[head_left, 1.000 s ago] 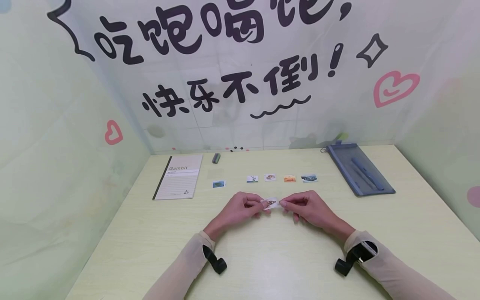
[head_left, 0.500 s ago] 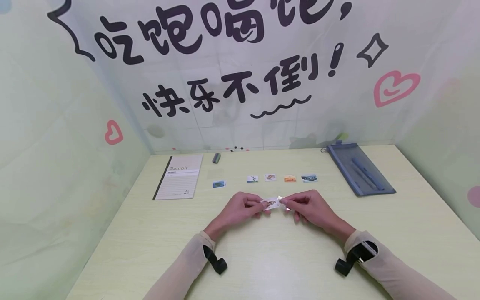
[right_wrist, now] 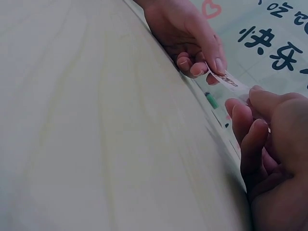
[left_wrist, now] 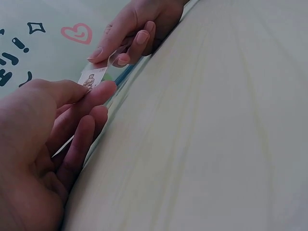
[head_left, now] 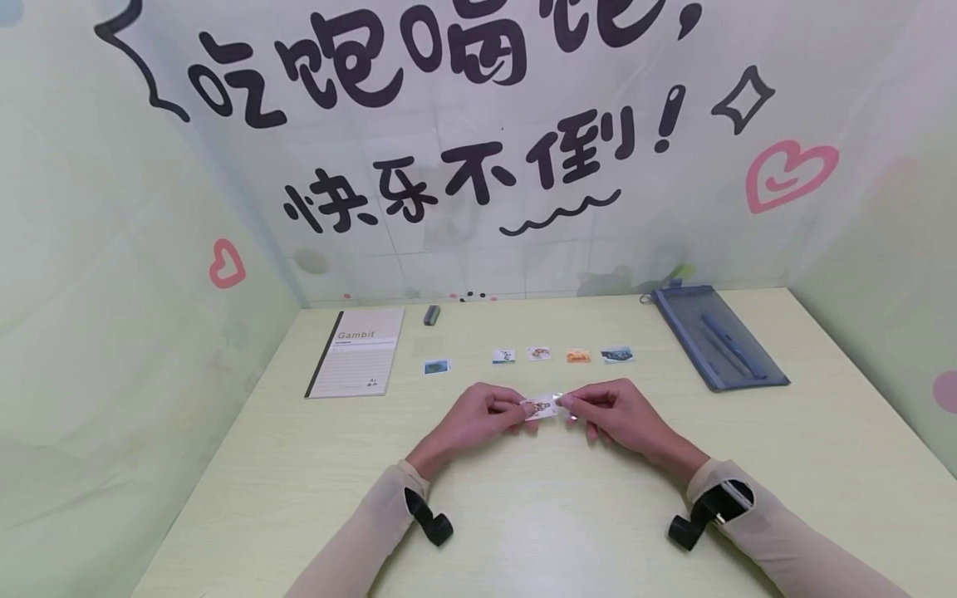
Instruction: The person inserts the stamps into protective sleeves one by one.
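Observation:
My left hand [head_left: 482, 415] pinches a small white stamp-like card [head_left: 539, 407] between thumb and fingers, above the table. A brown figure is printed on it, seen closer in the left wrist view as a figure on the white card [left_wrist: 92, 77]. My right hand [head_left: 613, 413] faces it and pinches a clear, shiny plastic film [head_left: 571, 413] at the card's right end. The right wrist view shows the card [right_wrist: 231, 83] stretching from the left thumb to the right fingertips. How far the film covers the card cannot be told.
Beyond the hands lie several small picture stamps, among them a blue one [head_left: 437, 366], an orange one [head_left: 578, 356] and a dark teal one [head_left: 617, 355]. A notebook [head_left: 357, 357] and a small green-grey eraser-like block [head_left: 431, 316] are at left, a blue mesh pouch [head_left: 718, 340] at right.
My right hand has drawn slightly to the right, and clear film now shows between its fingertips and the card. The left hand keeps its place.

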{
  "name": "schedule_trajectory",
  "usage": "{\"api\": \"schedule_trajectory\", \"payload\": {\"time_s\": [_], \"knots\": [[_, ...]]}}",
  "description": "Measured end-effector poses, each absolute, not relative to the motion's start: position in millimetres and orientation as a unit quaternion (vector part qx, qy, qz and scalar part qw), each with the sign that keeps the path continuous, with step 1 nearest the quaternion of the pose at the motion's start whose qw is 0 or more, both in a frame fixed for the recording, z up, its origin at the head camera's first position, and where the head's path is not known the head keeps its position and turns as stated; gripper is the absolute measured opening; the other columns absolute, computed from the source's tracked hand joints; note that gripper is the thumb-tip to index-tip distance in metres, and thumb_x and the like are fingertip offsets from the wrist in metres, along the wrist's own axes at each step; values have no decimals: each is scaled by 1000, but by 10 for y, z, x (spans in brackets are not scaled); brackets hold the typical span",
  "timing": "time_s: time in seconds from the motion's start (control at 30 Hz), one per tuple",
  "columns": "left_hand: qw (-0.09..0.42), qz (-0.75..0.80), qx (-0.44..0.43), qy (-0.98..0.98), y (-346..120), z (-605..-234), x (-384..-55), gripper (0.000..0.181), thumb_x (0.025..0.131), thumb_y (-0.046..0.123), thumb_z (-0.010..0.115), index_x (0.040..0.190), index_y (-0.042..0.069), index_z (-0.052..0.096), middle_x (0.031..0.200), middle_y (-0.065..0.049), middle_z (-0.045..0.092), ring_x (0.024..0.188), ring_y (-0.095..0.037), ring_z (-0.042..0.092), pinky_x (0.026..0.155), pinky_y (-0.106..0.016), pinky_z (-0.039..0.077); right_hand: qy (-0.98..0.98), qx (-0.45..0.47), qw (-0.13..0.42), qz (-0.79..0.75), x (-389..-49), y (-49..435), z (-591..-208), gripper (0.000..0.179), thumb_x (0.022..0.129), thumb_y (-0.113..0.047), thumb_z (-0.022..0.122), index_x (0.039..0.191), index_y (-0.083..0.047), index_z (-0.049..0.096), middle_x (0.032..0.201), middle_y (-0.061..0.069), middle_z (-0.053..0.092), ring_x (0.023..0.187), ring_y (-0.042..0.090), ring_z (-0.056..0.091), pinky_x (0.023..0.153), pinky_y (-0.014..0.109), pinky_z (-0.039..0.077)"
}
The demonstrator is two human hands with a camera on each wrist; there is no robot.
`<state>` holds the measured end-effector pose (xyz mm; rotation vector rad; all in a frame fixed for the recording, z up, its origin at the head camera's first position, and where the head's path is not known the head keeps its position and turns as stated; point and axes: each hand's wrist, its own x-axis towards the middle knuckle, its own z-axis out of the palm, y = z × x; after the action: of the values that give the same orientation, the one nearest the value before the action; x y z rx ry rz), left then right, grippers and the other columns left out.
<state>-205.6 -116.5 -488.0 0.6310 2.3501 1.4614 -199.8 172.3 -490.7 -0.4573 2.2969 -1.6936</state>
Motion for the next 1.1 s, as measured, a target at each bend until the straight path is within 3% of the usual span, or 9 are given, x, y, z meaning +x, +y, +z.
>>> {"api": "schedule_trajectory", "payload": {"time_s": [0.63, 0.83, 1.1], "knots": [[132, 485, 231, 833, -1149, -4881, -2049, 25, 103, 49, 73, 97, 26, 83, 85, 13, 82, 77, -7, 70, 77, -23, 45, 785, -165, 142, -580, -2010, 1688, -4901, 26, 103, -33, 76, 116, -10, 81, 87, 15, 78, 55, 12, 58, 45, 22, 35], [127, 483, 231, 835, -1127, -4885, -2034, 27, 102, 51, 73, 97, 27, 84, 84, 12, 81, 77, -9, 72, 76, -23, 47, 786, -164, 140, -579, -1995, 1675, -4905, 30, 101, -32, 80, 124, -12, 78, 83, 11, 78, 55, 15, 61, 50, 23, 39], [119, 473, 235, 841, -1114, -4884, -2028, 30, 103, 54, 71, 94, 28, 82, 81, 13, 79, 73, -8, 68, 73, -23, 44, 794, -170, 126, -570, -1952, 1668, -4886, 46, 100, -38, 80, 143, -23, 72, 71, 9, 71, 57, 21, 64, 67, 28, 51]]}}
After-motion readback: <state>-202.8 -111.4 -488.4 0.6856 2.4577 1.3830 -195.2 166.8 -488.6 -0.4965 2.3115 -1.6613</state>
